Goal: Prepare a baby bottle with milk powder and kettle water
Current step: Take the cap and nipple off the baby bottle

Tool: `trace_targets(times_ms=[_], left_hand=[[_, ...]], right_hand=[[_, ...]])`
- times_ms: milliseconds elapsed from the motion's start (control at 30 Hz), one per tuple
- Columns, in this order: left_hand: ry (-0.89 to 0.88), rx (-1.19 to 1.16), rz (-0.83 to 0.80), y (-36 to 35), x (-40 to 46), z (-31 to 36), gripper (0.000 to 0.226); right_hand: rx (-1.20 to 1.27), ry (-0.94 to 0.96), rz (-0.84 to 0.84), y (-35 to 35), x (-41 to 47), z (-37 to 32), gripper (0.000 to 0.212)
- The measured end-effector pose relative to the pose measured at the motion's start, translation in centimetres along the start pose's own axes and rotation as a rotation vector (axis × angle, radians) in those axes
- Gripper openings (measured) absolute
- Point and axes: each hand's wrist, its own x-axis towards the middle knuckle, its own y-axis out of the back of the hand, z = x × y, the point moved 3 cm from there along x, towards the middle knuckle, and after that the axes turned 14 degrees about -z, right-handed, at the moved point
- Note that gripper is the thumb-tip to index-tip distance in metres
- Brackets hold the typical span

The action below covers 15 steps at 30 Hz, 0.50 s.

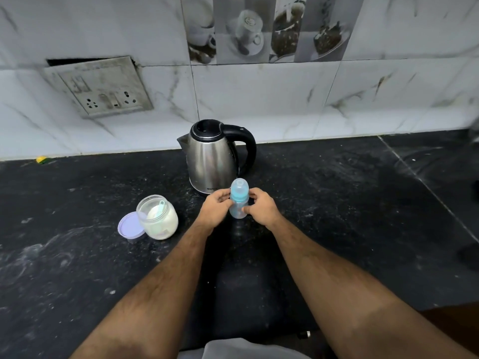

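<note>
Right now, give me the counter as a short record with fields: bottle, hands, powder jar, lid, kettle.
bottle: small clear baby bottle with blue collar and cap, upright on the black stone counter, cap still on
left hand: left hand grips the bottle by the collar
right hand: right hand grips the bottle body
powder jar: clear glass jar of white powder, open, pale scoop inside
lid: lilac round lid, touching the jar's left side
kettle: steel kettle with black handle, behind the bottle, lid closed
</note>
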Motion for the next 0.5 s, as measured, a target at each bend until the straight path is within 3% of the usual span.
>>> trace_targets(times_ms=[200, 500], left_hand=[[-0.006, -0.029, 0.002, -0.5, -0.3, -0.5, 0.036], [-0.05, -0.063, -0.129, -0.2, -2.8, -0.3, 0.02]], right_hand=[[0.038, 0.04, 0.019, -0.9, -0.3, 0.5, 0.044], [0.192, 0.17, -0.009, -1.4, -4.0, 0.5, 0.054]])
